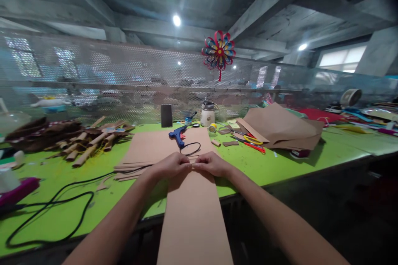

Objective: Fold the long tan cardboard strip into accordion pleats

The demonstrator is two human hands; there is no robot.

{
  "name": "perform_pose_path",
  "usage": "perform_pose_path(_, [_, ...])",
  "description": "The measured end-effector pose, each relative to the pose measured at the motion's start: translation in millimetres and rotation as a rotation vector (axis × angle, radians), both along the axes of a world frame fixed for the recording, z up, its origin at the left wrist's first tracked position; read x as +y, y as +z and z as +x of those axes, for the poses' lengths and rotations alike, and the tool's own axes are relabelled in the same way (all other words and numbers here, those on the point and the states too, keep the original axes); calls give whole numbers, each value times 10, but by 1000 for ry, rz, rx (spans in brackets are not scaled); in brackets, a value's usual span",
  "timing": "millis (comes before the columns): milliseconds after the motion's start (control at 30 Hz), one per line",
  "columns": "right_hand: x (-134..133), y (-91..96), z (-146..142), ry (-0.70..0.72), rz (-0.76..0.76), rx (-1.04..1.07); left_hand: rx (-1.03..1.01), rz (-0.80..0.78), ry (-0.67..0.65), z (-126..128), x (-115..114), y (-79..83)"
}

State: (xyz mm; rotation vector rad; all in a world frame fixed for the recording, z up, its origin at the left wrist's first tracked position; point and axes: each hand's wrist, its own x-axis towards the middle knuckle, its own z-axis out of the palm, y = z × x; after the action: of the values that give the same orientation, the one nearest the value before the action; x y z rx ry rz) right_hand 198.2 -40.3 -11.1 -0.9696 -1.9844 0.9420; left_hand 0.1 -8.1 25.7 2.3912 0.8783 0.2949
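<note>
A long strip of brown kraft paper runs from under my hands over the table's front edge and down toward me. My left hand and my right hand meet at its far end, both closed with fingertips pinching the paper's edge. The fingertips almost touch each other. Just beyond them lie stacked brown paper sheets. On that stack rests a blue glue gun with an orange-red trigger, its black cord looping close to my fingers.
Rolled paper tubes are heaped at left beside a black cable. Scissors and pliers with red and yellow handles lie at right, near crumpled brown paper. A white jar stands behind, before a perforated screen.
</note>
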Motion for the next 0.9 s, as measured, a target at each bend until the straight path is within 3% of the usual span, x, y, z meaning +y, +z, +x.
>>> perform_pose_path(433, [29,-15,77,3,-102,67,12,229,-22,36,-39,-59])
perform_pose_path(633, [20,-4,72,-42,-52,51,-31,32,36,11,18,-41])
perform_pose_path(900, [6,8,84,-51,-40,14,-45,-308,-6,-175,17,22])
